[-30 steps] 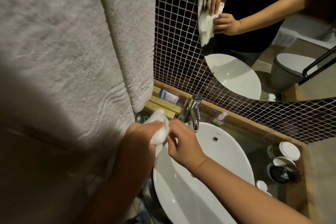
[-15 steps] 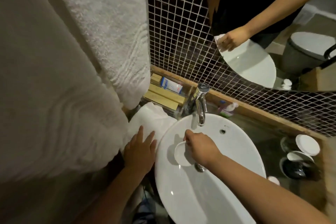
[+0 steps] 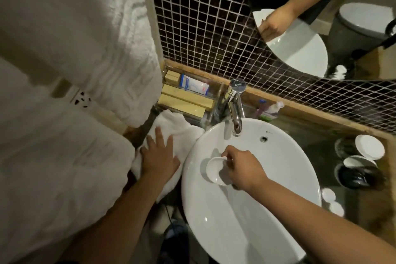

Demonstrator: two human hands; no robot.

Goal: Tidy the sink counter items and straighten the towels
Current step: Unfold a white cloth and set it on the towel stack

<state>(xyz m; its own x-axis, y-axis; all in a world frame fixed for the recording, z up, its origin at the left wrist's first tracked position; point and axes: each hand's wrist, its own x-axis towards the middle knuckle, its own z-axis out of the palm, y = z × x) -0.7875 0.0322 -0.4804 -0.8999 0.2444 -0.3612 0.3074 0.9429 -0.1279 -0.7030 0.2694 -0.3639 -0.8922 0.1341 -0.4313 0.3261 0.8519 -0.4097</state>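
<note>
A small white folded cloth lies on the counter left of the white basin. My left hand rests flat on it, fingers spread. My right hand reaches into the basin and pinches the rim of a small white round dish that sits inside the bowl. Two big white towels hang at the left, one behind the other.
A chrome tap stands at the basin's back. A clear tray with yellow boxes and a blue-white packet sits behind the cloth. Small bottles lie by the tiled wall. Cups with white lids stand at the right. A mirror hangs above.
A second ago both hands held the small cloth above the basin. Now the cloth lies on the counter under my left hand, and my right hand has gone into the basin to the dish.
</note>
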